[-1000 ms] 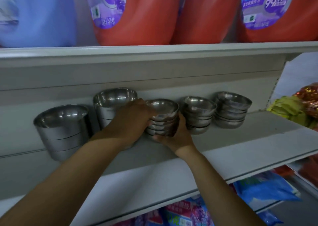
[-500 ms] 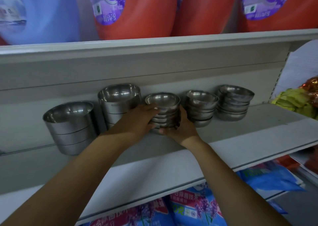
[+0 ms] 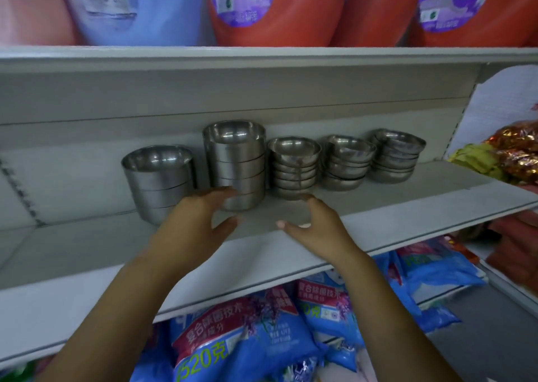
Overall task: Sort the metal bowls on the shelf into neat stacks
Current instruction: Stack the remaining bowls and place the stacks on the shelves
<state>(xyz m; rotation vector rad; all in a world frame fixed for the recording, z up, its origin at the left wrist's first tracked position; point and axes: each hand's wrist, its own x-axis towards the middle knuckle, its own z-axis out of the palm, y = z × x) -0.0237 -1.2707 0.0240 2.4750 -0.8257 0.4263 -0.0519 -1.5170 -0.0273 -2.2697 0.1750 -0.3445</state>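
Several stacks of metal bowls stand in a row at the back of the grey shelf (image 3: 378, 207). From the left: a short stack of straight-sided bowls (image 3: 158, 177), a taller straight-sided stack (image 3: 235, 160), then three stacks of small round bowls, the first (image 3: 294, 166), the second (image 3: 348, 160) a little uneven, and the third (image 3: 396, 156). My left hand (image 3: 195, 227) hovers open just in front of the tall stack. My right hand (image 3: 317, 227) is open in front of the first small stack, fingertips close to its base. Neither hand holds anything.
Large red and blue detergent bottles (image 3: 270, 6) fill the shelf above. Blue detergent bags (image 3: 241, 341) lie on the shelf below. Yellow and orange packets (image 3: 500, 160) sit at the right end of the bowl shelf, with a red object (image 3: 515, 250) below them.
Both hands let go of the first small round stack and drew back toward me with fingers spread. That stack now stands on its own between its neighbours.
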